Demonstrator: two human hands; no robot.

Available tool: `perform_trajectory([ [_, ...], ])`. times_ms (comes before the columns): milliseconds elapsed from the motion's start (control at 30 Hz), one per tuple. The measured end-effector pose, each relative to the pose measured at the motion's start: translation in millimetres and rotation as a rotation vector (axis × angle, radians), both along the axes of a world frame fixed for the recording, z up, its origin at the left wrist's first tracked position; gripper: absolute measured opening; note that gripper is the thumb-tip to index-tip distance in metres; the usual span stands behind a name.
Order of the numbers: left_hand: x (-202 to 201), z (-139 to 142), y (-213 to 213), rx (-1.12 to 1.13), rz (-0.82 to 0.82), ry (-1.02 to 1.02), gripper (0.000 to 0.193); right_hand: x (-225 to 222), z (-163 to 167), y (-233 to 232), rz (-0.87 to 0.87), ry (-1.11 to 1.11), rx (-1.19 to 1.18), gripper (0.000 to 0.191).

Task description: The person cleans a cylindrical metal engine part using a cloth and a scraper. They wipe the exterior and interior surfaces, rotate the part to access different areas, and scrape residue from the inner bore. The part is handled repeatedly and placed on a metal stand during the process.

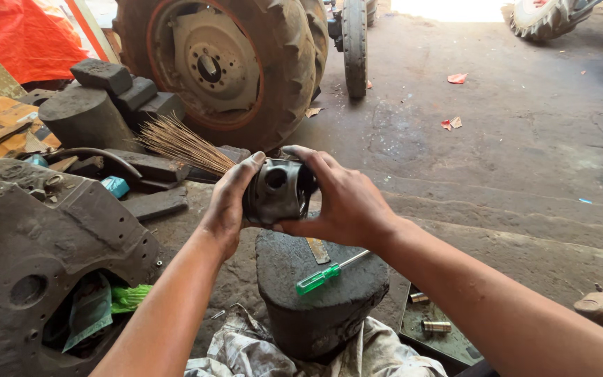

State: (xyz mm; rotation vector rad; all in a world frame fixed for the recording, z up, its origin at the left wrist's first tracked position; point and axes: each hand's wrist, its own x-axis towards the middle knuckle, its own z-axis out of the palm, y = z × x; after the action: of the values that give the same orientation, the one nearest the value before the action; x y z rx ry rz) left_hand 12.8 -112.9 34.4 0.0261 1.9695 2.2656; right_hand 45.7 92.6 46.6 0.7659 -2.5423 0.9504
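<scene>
Both my hands hold a dark grey metal piston in front of me, its side hole facing the camera. My left hand grips its left side with the thumb over the top. My right hand wraps around its right side. Below the piston stands a dark, greasy rounded block. On top of that block lie a green-handled screwdriver and a small flat metal strip.
A large dirty engine casting sits at the left with green rags inside. A big tractor tyre stands behind, with a stick broom and dark blocks beside it. A tray with metal sleeves lies at lower right. Rags lie below.
</scene>
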Motion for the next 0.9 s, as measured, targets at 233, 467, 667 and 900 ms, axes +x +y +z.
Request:
perform_trajectory([
  [233,-11.1,-27.5,-0.7,0.031,-0.001,0.151,0.056,-23.7,-1.5,-15.2,-0.085,-0.944,-0.511,0.084],
  [467,-7.4,-17.1,-9.5,0.051,0.024,-0.08,0.062,-9.2,-16.1,-0.1,0.124,0.465,0.095,0.118],
  [667,0.8,-8.0,-3.2,-0.021,0.006,0.054,0.068,-4.1,-9.1,-1.2,-0.072,0.047,0.15,0.106],
  [900,-9.9,-25.2,-3.8,0.021,0.044,0.092,0.067,-17.0,-12.8,-7.2,-0.153,-0.761,-0.252,0.096],
])
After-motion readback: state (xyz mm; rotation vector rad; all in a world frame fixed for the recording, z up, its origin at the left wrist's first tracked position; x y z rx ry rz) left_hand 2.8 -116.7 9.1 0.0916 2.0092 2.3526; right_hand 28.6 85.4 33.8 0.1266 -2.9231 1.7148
